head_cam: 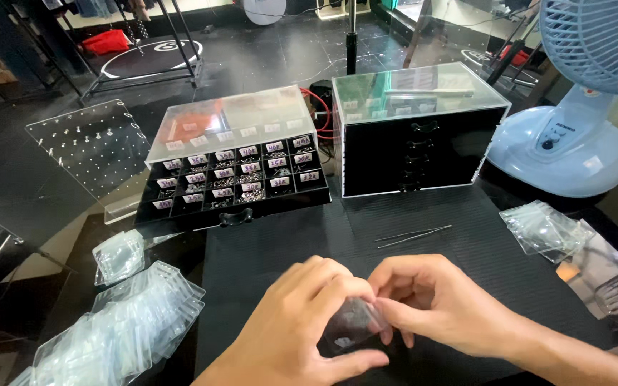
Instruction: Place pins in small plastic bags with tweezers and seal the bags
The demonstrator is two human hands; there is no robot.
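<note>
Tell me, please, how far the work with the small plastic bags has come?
Done: a pile of small clear plastic bags lies at the left. In hand: left hand and right hand hold one small clear bag together. Left: the black compartment drawer stands open with small metal pieces, and thin metal tweezers lie unused.

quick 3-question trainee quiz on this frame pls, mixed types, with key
1. True or false: the tweezers are in the right hand.
2. What do both hands pinch? A) small clear bag B) fan C) drawer knob
3. Which unit has a drawer pulled out: the left organiser or the right cabinet?

Key: 1 false, they lie on the black mat; 2 A; 3 left organiser.
</note>
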